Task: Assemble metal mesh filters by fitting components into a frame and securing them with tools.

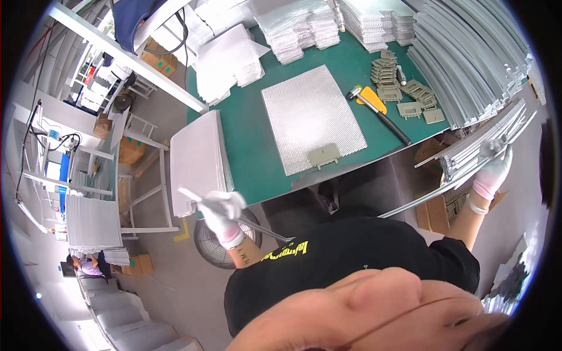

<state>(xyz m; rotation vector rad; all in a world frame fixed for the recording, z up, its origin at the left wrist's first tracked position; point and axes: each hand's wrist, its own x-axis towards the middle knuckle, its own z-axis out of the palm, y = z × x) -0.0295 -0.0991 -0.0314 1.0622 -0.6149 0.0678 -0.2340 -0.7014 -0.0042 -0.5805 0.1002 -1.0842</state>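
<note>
My left hand, in a white glove, is closed around a thin grey metal strip near the table's left front corner. My right hand, also gloved, grips a long grey metal strip out to the right, beside a bundle of similar strips. Both strips run toward my body; whether they are one piece I cannot tell. On the table lies a silver mesh-textured panel, with an olive plastic bracket at its near edge. Neither hand touches the panel.
A black-handled hammer lies by a yellow piece and several olive plastic parts on the green tabletop. Stacked sheets fill its left side. Curved grey strips stand at right. A fan is below.
</note>
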